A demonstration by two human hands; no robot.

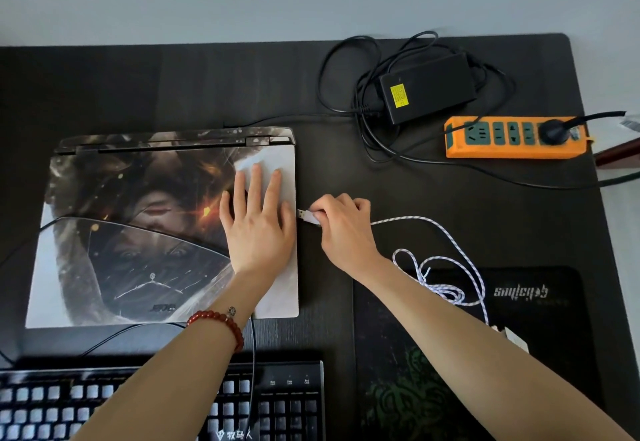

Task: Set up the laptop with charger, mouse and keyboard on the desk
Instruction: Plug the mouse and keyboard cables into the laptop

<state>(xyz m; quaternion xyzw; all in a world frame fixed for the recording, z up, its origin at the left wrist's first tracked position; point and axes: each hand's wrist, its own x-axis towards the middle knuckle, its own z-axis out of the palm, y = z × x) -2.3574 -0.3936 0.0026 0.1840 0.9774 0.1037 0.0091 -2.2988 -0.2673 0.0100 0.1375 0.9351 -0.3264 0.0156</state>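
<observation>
I take the USB plug (307, 216) to be light and rigid, while its braided white cable (446, 232) is limp and will trail, so the plug body is the place to hold. My right hand (341, 224) is pinched closed on that plug, metal tip aimed at the right edge of the laptop (138, 225) and just short of it. My left hand (258, 222) lies flat and open on the closed lid, gripping nothing, bracing it. The laptop looks heavy enough to stay put. The lid carries dark printed artwork; the cable loops onto the mousepad (540, 319).
</observation>
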